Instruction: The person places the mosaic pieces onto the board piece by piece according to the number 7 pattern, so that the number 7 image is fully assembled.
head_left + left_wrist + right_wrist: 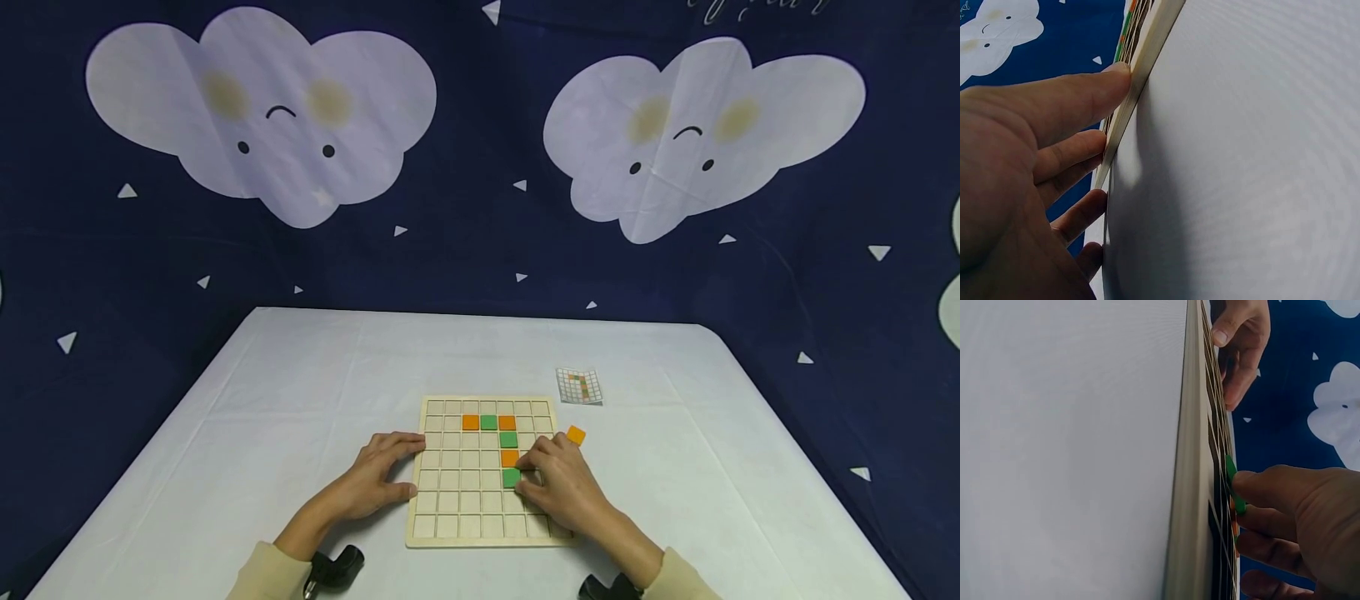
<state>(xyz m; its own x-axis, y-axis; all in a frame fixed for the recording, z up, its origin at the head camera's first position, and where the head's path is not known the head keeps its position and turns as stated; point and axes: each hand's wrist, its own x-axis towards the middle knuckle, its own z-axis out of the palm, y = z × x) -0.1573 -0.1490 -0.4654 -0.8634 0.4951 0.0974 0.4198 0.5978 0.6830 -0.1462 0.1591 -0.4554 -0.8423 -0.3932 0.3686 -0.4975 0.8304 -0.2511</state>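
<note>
While most cells of the wooden grid board (450,500) lie bare, six tiles already sit in it: orange, green, orange along the upper row, then green, orange and the green tile (511,477) running down. By my judgement the pattern on the small card (579,386) is only partly built. One orange tile (575,434) waits on the worktop (225,433). My right hand (558,483) has its grip pinching the green tile's edge; my left hand (375,482) rests with straight fingers against the board's left rim.
</note>
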